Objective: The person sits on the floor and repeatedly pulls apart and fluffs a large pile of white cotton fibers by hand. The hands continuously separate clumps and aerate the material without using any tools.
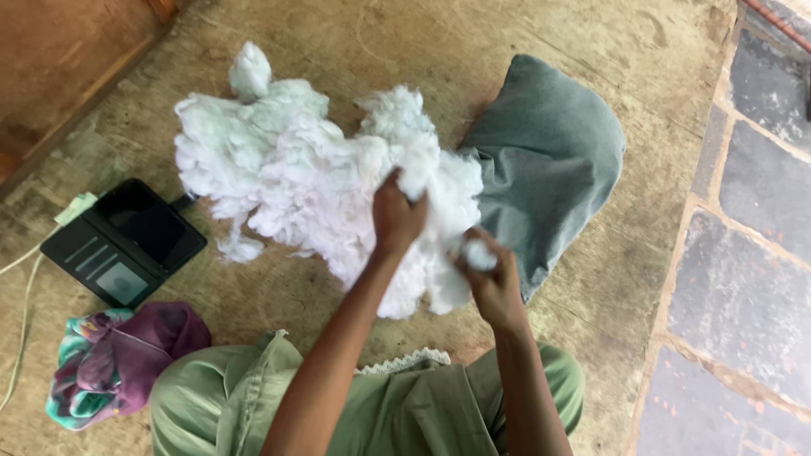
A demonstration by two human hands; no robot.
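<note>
With left hand (395, 215) pinching the fluffy white fibre stuffing (312, 181) on the floor beside the grey-green fabric cover (549, 152), right hand (494, 283) clutching a tuft: best teased gently, in small clumps.

- Soft, even daylight; no glare.
- Faint shadows under the white stuffing (329, 186) on the floor (591, 321).
- Both hands slightly motion-blurred; the stuffing's brightest parts lose detail.

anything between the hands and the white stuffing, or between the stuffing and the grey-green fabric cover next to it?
Nothing visible. Both hands, left hand and right hand, already grip the white stuffing. The pile lies right against the grey-green fabric cover on the floor, with no object between them.
</note>
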